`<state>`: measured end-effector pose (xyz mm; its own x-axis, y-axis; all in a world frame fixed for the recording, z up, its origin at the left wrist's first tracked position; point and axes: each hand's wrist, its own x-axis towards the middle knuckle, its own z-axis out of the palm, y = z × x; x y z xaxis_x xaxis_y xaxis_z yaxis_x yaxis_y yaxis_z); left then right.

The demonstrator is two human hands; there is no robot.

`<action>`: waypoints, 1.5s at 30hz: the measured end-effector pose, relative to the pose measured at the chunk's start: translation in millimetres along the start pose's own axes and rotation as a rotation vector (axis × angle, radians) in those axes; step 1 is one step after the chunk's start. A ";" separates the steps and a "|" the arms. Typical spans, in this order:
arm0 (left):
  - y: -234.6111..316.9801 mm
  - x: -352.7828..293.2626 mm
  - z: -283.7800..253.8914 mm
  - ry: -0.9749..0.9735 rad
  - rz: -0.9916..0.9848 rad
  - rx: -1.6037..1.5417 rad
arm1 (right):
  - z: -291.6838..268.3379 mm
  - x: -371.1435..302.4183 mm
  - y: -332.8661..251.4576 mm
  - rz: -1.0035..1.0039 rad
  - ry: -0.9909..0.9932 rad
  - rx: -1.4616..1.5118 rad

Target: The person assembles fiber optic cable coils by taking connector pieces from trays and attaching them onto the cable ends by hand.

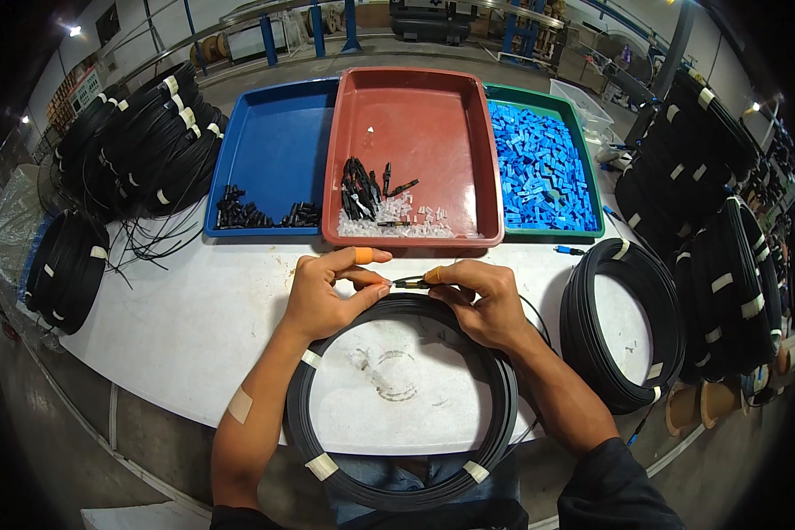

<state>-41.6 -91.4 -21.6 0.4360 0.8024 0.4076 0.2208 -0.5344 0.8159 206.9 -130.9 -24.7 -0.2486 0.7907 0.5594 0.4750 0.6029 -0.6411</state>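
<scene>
Slim connector [412,283], one: you are pinching its tip in your left hand [318,296] and its body in your right hand [484,302], fingers closed down onto it; lining both grips up, without bending it, should be serving best. Finish: showing black with a yellowish band; location: sitting just past the far rim of the nearest black cable coil [301,406].

Black coil [300,402], cream tape [322,466]; red tray [415,115], blue tray [269,132].

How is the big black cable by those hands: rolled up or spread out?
Rolled up: the black cable makes a ring of close loops, with pale tape around it in three visible spots.
</scene>
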 end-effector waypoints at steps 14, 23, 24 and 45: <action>7.5 0.5 1.7 0.014 0.169 0.193 | -0.8 3.7 -0.1 -0.212 0.058 -0.214; 8.7 -0.5 4.5 0.032 0.269 0.254 | 2.5 1.4 1.9 -0.009 0.024 -0.014; 8.8 -0.6 4.6 0.029 0.268 0.254 | 2.4 0.7 1.9 -0.007 0.025 -0.013; 2.2 -0.7 1.9 -0.012 0.133 0.116 | 3.4 3.5 4.9 -0.064 -0.004 0.013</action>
<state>-39.8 -93.6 -20.9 0.4782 0.7195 0.5036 0.2589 -0.6635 0.7020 205.4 -124.7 -27.7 -0.2816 0.7510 0.5972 0.4466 0.6535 -0.6112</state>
